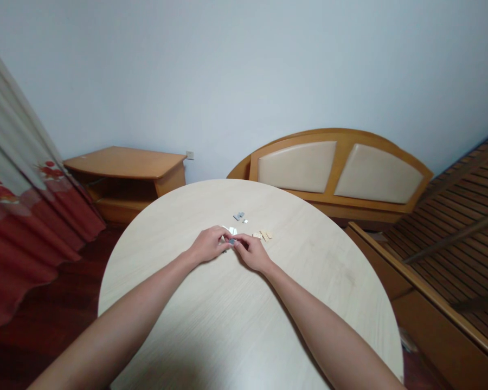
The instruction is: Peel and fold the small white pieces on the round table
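Observation:
Both hands meet over the middle of the round table. My left hand (pixel 209 244) and my right hand (pixel 252 252) pinch a small grey building-block piece (pixel 231 241) between their fingertips. Part of that piece is hidden by the fingers. White flat pieces (pixel 233 231) lie just beyond the fingertips. To the right of my right hand are several tan pieces (pixel 265 235). Farther back sit a few grey pieces (pixel 238 216), with a small white piece (pixel 245 221) beside them. Studs or fine shapes are too small to make out.
The pale round table (pixel 179 319) fills the centre. Behind it stand a wooden cabinet (pixel 126 162) at left and a padded headboard (pixel 296 167) at right. A curtain (pixel 20 227) hangs at the far left. A slatted wooden frame (pixel 463 233) leans at the right.

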Motion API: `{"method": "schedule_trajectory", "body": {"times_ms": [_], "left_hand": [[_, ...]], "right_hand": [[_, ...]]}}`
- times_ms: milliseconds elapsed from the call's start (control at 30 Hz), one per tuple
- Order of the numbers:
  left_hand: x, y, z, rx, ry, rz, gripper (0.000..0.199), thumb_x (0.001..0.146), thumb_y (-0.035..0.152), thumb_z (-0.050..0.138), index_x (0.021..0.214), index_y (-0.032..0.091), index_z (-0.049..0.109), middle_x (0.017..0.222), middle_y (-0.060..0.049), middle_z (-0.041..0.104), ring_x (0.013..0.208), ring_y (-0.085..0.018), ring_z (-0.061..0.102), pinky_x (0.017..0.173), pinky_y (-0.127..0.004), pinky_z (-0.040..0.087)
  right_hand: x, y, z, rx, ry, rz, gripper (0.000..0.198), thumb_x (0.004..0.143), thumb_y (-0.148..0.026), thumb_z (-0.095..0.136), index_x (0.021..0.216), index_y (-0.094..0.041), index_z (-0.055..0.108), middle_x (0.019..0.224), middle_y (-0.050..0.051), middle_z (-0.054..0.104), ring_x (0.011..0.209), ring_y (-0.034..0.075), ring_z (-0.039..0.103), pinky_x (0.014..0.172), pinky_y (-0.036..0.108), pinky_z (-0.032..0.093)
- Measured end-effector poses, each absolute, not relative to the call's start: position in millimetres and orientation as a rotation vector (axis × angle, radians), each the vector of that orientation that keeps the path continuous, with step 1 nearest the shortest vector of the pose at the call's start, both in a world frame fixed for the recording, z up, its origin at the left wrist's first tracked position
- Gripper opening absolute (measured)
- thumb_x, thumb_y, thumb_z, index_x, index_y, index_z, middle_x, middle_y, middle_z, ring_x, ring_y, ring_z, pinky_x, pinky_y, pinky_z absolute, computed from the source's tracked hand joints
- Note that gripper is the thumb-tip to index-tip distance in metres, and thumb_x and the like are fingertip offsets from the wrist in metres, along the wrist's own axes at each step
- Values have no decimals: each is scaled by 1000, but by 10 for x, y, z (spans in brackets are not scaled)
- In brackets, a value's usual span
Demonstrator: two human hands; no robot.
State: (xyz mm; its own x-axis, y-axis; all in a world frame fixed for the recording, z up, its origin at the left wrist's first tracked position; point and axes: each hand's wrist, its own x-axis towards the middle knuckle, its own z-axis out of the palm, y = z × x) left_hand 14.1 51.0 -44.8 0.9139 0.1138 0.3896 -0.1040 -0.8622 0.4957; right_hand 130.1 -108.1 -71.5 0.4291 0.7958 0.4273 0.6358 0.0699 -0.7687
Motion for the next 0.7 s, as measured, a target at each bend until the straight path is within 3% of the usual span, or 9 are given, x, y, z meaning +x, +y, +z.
{"method": "schedule_trajectory", "body": {"times_ms": [133, 700], "left_hand": [[134, 503, -423, 2557, 12, 551, 15, 85, 29, 69, 97, 21, 71, 91, -3, 70, 84, -17, 62, 76, -28, 45], [153, 519, -449, 2568, 14, 545, 16, 85, 31, 69, 97, 21, 72, 90, -3, 70, 84, -17, 62, 77, -28, 46]], "right_hand": [[1298, -1095, -709, -1664, -1277, 183, 28, 91, -26, 52, 108, -19, 73, 90, 4, 75, 73, 18, 63, 69, 29, 48], [1321, -1087, -745, -1644, -1286, 183, 27, 91, -25, 53, 108, -19, 72, 96, 6, 76, 83, 20, 66, 77, 31, 50]]}}
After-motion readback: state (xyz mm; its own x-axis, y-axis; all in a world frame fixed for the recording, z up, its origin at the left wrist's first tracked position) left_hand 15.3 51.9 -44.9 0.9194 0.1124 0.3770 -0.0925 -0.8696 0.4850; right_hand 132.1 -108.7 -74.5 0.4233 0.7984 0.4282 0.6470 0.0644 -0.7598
